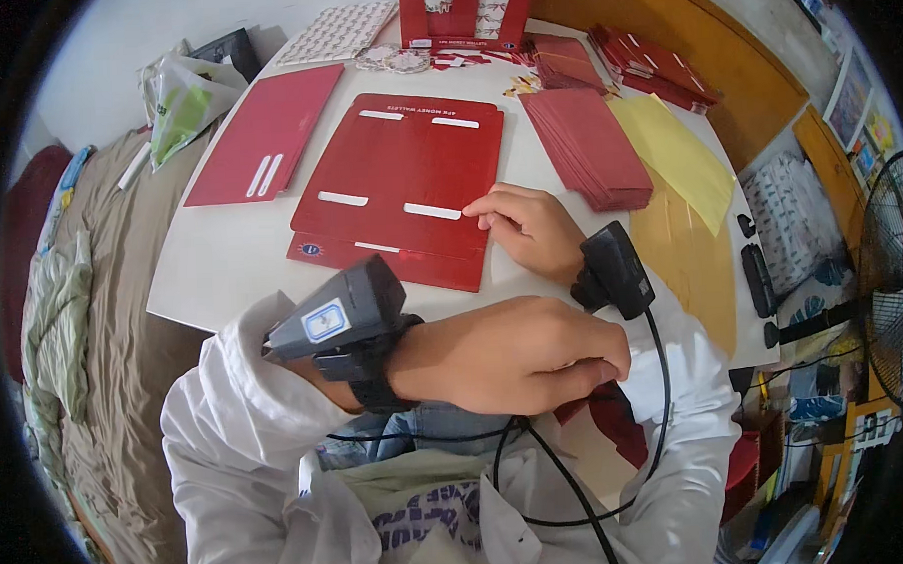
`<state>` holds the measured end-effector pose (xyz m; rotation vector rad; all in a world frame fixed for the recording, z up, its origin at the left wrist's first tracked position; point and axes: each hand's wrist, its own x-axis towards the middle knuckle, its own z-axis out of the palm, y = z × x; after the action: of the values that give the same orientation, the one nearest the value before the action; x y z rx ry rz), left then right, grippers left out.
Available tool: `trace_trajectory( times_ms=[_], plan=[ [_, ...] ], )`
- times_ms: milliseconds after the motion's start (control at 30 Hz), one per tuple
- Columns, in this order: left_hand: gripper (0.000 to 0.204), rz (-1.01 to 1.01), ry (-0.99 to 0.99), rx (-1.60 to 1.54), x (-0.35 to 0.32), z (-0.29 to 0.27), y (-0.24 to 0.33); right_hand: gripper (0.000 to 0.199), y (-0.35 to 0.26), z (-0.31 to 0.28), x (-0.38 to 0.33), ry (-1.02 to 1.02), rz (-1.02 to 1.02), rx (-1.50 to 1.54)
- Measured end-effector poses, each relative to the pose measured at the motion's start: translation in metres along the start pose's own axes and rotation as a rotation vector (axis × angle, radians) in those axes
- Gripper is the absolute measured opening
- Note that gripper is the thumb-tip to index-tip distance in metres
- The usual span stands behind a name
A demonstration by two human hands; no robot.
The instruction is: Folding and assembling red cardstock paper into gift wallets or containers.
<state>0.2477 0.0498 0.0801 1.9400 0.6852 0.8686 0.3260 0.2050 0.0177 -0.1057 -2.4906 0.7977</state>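
A flat red card (407, 159) with several white strips lies on the table in front of me; I cannot tell whether the strips are slots or tape. At the right end of its lower right white strip (432, 212) are the fingertips of my right hand (529, 228), fingers curled and closed; what they pinch, if anything, is hidden. My left hand (539, 358) reaches across my body, over the table's near edge. Its fingers are curled closed beside my right sleeve (673, 364), and their contents are hidden. Both wrists wear black devices.
Left of the card lies another red sheet (267, 129). A stack of red envelopes (591, 148) and yellow sheets (676, 165) are on the right. A red display box (467, 23) stands at the back. Black cables (562, 467) hang over my lap; a fan (889, 267) is far right.
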Motion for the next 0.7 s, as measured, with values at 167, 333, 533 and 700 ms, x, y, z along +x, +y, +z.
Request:
trace_trajectory(
  times_ms=[167, 333, 533, 700],
  plan=[
    [0.016, 0.097, 0.023, 0.091, -0.001, -0.006, 0.004, 0.020, 0.003, 0.001, -0.001, -0.022, 0.050, 0.036],
    [0.017, 0.142, 0.076, 0.191, -0.004, -0.017, 0.012, 0.020, 0.002, -0.002, -0.003, -0.018, 0.041, 0.044],
    [0.017, 0.198, 0.196, 0.395, -0.013, -0.041, 0.009, 0.019, -0.002, -0.002, 0.000, -0.038, 0.020, 0.075],
    [0.015, 0.204, 0.199, 0.382, -0.009, -0.056, 0.004, 0.018, 0.013, -0.001, -0.002, -0.004, -0.205, -0.045]
  ],
)
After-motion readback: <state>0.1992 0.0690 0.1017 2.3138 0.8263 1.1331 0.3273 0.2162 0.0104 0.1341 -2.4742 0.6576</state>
